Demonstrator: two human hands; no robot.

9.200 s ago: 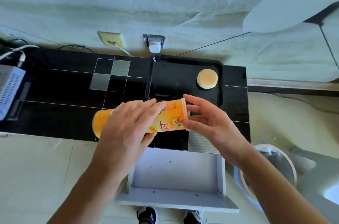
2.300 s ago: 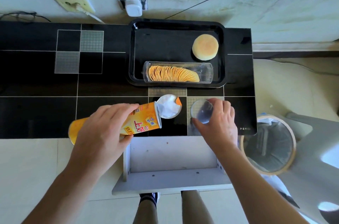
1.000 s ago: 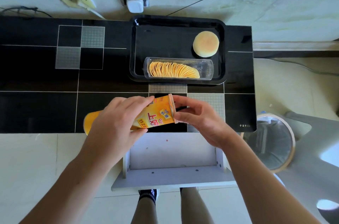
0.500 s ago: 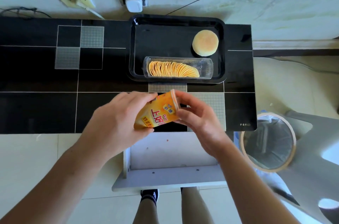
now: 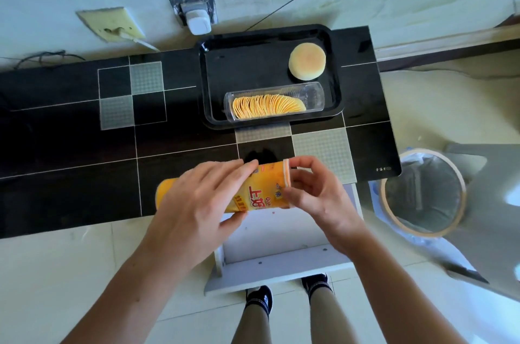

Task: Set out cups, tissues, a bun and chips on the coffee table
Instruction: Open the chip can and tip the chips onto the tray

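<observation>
Left hand point(image 5: 197, 202) fingers wrap the chip can point(image 5: 253, 194) over the bench point(image 5: 70, 146), right hand point(image 5: 312, 191) pinching its lid end, so 1 slip probably drops it into the drawer point(image 5: 281, 236).

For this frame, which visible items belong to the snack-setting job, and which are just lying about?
Part of the job:
- round pale bun on the black rectangular tray
- clear plastic sleeve of stacked chips, same tray
- orange cardboard chip can, held by left hand and right hand

Lying about:
- lined round waste bin
- white wall plug
- open white drawer
</observation>
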